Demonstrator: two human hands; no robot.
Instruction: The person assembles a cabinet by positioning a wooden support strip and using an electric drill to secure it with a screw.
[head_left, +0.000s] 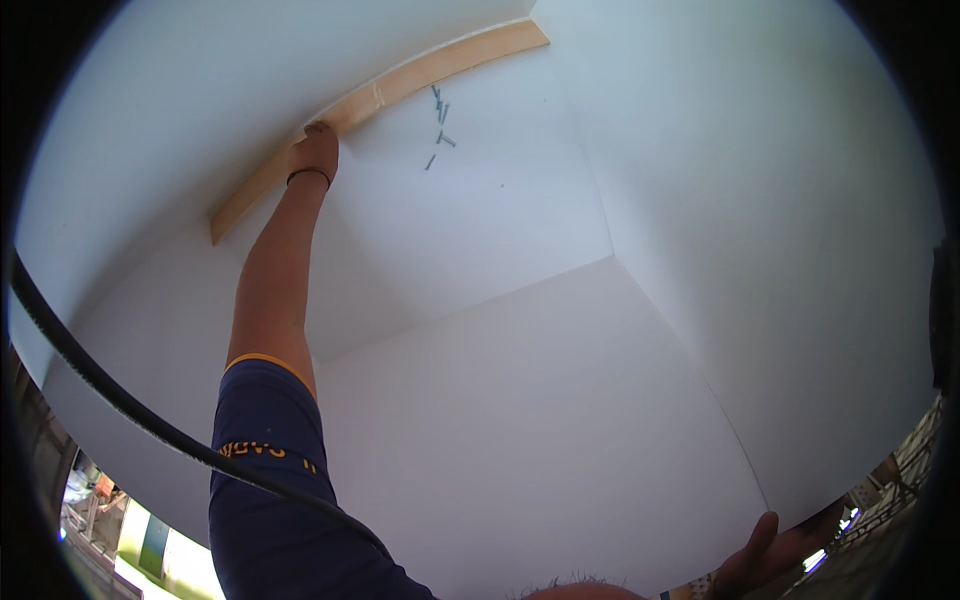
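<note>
My left hand (315,153) reaches far up, its fingers closed on a long, narrow wooden strip (425,70) that lies along the seam of the white panels. A dark band circles that wrist. Several metal screws (447,139) lie loose on the white panel (480,210), just to the right of the strip. At the lower right, my right hand (775,553) is at the outer edge of the white boards. Its thumb stands apart and its fingers stretch along the edge; they are dim and partly hidden.
White panels, including the right one (760,200), form a box-like space with seams at its corners. A thick black cable (110,390) curves across the left side and over my navy sleeve. Beyond the lower-left edge, bright cluttered surroundings show.
</note>
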